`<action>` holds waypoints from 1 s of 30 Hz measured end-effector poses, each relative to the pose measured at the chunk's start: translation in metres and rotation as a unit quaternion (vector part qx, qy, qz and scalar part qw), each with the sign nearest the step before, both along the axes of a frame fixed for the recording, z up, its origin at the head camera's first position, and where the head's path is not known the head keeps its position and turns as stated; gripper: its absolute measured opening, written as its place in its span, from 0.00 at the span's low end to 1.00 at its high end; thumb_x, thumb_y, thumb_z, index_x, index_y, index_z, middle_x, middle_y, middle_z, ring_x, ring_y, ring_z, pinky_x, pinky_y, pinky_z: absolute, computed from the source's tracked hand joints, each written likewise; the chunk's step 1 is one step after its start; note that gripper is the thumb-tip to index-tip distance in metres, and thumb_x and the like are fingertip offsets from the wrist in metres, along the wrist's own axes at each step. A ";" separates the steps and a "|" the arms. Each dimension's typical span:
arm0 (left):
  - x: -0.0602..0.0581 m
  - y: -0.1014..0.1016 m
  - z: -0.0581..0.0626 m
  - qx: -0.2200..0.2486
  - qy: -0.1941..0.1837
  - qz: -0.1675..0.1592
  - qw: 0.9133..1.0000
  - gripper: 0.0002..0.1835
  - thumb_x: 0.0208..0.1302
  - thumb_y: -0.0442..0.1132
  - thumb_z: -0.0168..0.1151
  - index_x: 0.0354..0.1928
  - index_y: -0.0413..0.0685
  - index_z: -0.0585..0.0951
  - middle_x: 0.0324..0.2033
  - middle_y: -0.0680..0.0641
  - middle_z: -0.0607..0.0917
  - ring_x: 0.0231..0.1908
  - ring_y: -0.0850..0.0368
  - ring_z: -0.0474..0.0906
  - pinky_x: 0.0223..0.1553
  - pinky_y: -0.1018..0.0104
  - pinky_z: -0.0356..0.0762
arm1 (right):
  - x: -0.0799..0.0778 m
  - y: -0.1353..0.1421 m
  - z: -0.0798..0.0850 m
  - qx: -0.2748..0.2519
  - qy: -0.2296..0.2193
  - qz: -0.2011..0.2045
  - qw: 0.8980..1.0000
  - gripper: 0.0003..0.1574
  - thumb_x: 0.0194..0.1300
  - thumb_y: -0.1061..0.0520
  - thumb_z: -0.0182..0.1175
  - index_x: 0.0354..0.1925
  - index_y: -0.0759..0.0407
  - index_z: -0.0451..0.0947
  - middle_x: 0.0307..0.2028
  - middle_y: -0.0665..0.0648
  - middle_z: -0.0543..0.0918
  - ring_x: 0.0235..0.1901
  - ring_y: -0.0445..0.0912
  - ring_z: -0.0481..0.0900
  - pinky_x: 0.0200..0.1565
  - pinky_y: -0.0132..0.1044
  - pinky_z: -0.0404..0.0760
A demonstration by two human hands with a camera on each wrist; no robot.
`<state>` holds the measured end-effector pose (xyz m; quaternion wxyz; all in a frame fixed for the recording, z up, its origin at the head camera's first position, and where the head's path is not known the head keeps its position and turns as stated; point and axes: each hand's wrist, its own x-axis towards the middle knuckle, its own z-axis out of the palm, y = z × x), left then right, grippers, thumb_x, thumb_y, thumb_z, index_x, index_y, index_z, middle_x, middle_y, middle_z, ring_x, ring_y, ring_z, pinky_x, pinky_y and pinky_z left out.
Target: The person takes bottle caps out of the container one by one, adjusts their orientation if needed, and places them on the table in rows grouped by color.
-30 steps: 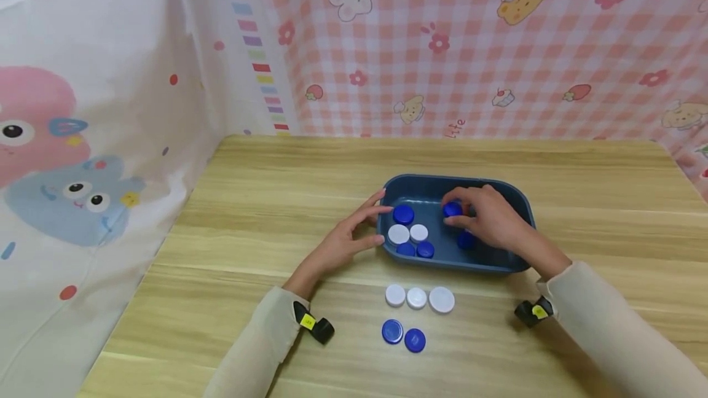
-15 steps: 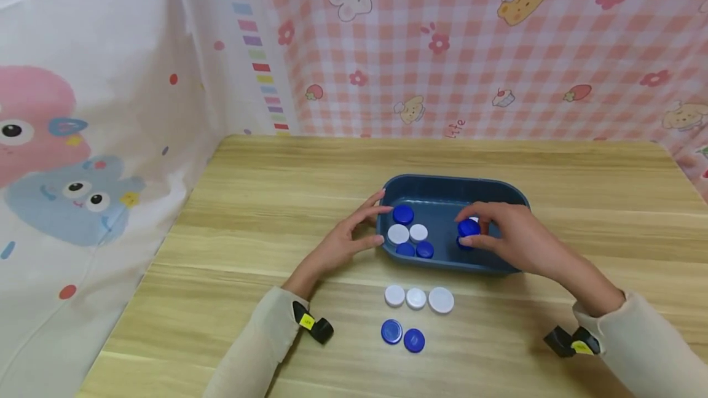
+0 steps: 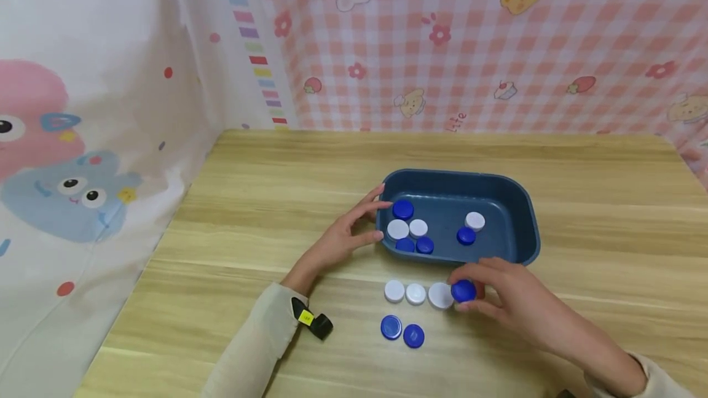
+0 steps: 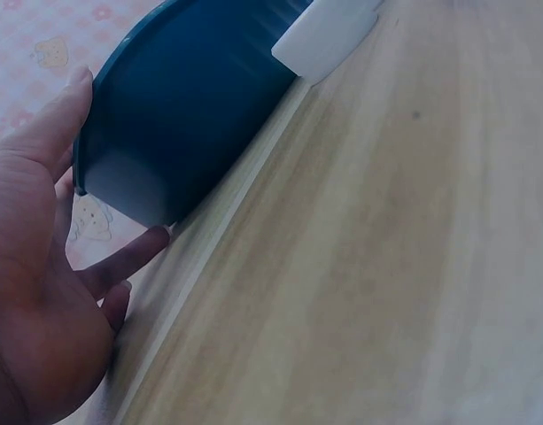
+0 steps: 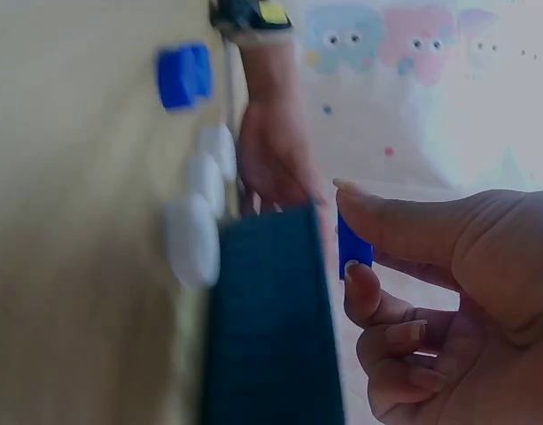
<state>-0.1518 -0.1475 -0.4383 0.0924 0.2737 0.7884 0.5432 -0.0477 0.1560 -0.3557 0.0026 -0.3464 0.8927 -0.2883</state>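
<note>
My right hand (image 3: pixel 517 300) pinches a blue bottle cap (image 3: pixel 463 291) between thumb and fingers, in front of the tray and above the table. In the right wrist view this cap (image 5: pixel 353 248) is seen edge-on. At the left end of the dark blue tray (image 3: pixel 498 250), my left hand (image 3: pixel 337 239) rests its spread fingers against the wall. Inside the tray, several blue and white caps sit on the left, with a white cap (image 3: pixel 474 221) and a blue cap (image 3: pixel 466 236) towards the right.
On the table before the tray stand a row of white caps (image 3: pixel 415 294) and, nearer, two blue caps (image 3: pixel 391 327), (image 3: pixel 413 336). Behind the wooden table (image 3: pixel 298 171) hangs a pink checked curtain (image 3: pixel 470 42); a white printed curtain (image 3: pixel 127 109) is on the left.
My right hand has lifted the blue cap out of the tray and brought it towards me, beside the row of white caps. The left hand stays at the tray.
</note>
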 end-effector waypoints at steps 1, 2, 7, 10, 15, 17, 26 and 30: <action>0.000 0.000 0.000 0.002 0.001 -0.001 1.000 0.27 0.66 0.42 0.61 0.67 0.63 0.69 0.72 0.69 0.51 0.56 0.56 0.68 0.63 0.49 0.56 | 0.003 -0.001 -0.003 0.002 -0.012 0.005 1.000 0.20 0.51 0.55 0.73 0.45 0.46 0.81 0.32 0.37 0.75 0.31 0.35 0.70 0.32 0.30 0.73; -0.001 0.000 0.001 0.004 0.002 -0.002 1.000 0.27 0.66 0.42 0.61 0.67 0.63 0.69 0.72 0.69 0.51 0.56 0.56 0.68 0.63 0.49 0.57 | 0.007 -0.003 -0.006 0.004 -0.026 0.012 1.000 0.20 0.52 0.55 0.73 0.45 0.46 0.80 0.33 0.38 0.75 0.32 0.35 0.70 0.33 0.30 0.74; -0.001 -0.001 0.002 0.006 0.006 -0.002 1.000 0.28 0.66 0.39 0.61 0.67 0.63 0.69 0.72 0.68 0.51 0.56 0.56 0.69 0.63 0.50 0.58 | 0.018 -0.011 -0.018 0.033 -0.132 0.023 0.990 0.16 0.58 0.47 0.68 0.45 0.40 0.79 0.38 0.39 0.77 0.36 0.37 0.72 0.40 0.34 0.78; -0.001 -0.001 0.003 0.006 0.007 -0.003 1.000 0.28 0.66 0.38 0.61 0.67 0.63 0.69 0.72 0.67 0.51 0.56 0.56 0.69 0.63 0.51 0.58 | 0.024 -0.017 -0.025 0.046 -0.182 0.017 0.982 0.15 0.59 0.42 0.66 0.45 0.36 0.78 0.38 0.37 0.76 0.36 0.37 0.72 0.41 0.35 0.78; -0.001 -0.001 0.002 0.011 0.005 -0.006 1.000 0.28 0.66 0.39 0.61 0.67 0.62 0.69 0.72 0.66 0.51 0.56 0.56 0.69 0.64 0.51 0.57 | 0.029 -0.025 -0.037 0.065 -0.203 0.002 0.977 0.16 0.58 0.40 0.66 0.45 0.37 0.78 0.38 0.37 0.75 0.35 0.37 0.71 0.39 0.34 0.77; -0.001 -0.001 0.002 0.013 0.003 -0.008 1.000 0.28 0.66 0.40 0.61 0.67 0.61 0.69 0.72 0.66 0.51 0.56 0.56 0.69 0.63 0.52 0.58 | 0.030 -0.026 -0.041 0.070 -0.201 -0.002 0.977 0.17 0.58 0.40 0.66 0.46 0.38 0.78 0.37 0.37 0.75 0.34 0.36 0.70 0.38 0.34 0.76; 0.000 0.000 0.001 0.020 -0.001 -0.012 1.000 0.28 0.66 0.38 0.61 0.67 0.55 0.69 0.72 0.65 0.51 0.56 0.55 0.68 0.63 0.51 0.59 | 0.030 -0.027 -0.048 0.056 -0.190 -0.001 0.980 0.16 0.58 0.48 0.68 0.46 0.42 0.79 0.27 0.38 0.71 0.28 0.35 0.68 0.28 0.30 0.70; 0.001 0.002 0.002 0.032 0.000 -0.015 0.999 0.29 0.65 0.34 0.61 0.67 0.51 0.68 0.73 0.61 0.51 0.57 0.49 0.68 0.62 0.46 0.58 | 0.030 -0.027 -0.049 0.052 -0.189 0.002 0.981 0.16 0.58 0.49 0.69 0.46 0.43 0.79 0.26 0.39 0.70 0.27 0.35 0.68 0.27 0.30 0.69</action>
